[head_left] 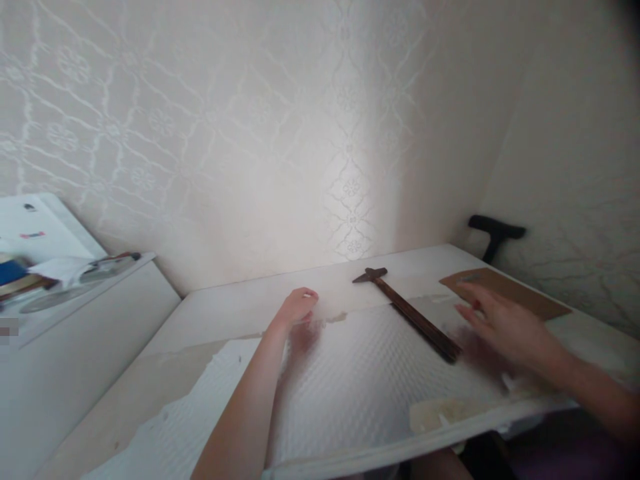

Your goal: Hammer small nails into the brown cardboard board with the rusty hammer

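My left hand (296, 308) rests near the far edge of a white textured sheet (360, 380) spread over a white table (240, 303); its fingers are curled under, and I cannot see anything in them. My right hand (500, 323) hovers over the sheet's right side with fingers stretched out flat, holding nothing. Between the hands lies a dark wooden hammer (407, 313), head toward the wall, handle pointing at me. My right fingertips are close to a brown board (510, 293) lying on the table.
A patterned wall (250, 133) stands close behind the table, another wall on the right. A black handle (495, 233) sticks up behind the table's right corner. A white appliance (75, 320) with cluttered items on top stands at left.
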{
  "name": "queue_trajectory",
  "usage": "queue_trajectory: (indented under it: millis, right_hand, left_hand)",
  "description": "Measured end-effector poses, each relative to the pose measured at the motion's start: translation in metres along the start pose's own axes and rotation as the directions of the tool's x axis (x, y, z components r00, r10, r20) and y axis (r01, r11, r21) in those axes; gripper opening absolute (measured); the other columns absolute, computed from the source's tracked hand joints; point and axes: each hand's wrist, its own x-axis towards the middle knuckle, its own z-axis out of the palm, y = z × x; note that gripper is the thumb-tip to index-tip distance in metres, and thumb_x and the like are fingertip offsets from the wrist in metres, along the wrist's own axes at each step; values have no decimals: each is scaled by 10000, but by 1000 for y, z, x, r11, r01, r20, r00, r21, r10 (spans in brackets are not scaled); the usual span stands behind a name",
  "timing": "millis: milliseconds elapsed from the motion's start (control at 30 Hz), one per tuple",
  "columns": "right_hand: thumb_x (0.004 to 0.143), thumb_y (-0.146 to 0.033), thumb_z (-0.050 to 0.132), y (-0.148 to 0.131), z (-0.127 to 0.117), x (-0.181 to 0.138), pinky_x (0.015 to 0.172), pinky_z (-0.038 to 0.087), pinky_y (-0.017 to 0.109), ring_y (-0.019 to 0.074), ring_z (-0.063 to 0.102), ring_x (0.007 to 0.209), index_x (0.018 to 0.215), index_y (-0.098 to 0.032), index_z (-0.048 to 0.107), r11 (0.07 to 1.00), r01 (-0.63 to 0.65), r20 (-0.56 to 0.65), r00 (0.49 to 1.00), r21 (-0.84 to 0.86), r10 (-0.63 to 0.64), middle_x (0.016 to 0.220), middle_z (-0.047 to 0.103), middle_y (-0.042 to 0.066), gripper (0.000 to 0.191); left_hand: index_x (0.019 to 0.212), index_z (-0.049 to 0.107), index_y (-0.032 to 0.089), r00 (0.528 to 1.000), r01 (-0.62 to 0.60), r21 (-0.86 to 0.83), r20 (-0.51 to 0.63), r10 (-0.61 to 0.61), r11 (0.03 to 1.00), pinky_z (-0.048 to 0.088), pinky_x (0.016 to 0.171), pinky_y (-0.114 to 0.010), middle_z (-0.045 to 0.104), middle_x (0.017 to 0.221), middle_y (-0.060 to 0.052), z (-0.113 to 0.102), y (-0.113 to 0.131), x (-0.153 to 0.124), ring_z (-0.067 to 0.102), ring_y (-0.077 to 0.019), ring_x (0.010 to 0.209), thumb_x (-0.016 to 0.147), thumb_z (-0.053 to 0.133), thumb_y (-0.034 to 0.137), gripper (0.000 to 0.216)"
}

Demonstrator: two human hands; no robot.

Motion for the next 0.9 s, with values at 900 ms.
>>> queue_trajectory:
  millis: [900]
  right_hand:
    - [870, -316, 344, -15, 13, 25, 638, 437, 389, 314, 651, 773, 1110, -120, 504, 957, -133, 158, 971, -256, 177, 895, 663, 177, 349]
  left_hand:
    - [1009, 582, 152, 999, -45, 58, -13, 46, 997, 473, 509, -187, 621, 978, -88, 3, -6, 7, 551, -78, 579, 798, 485, 239, 248]
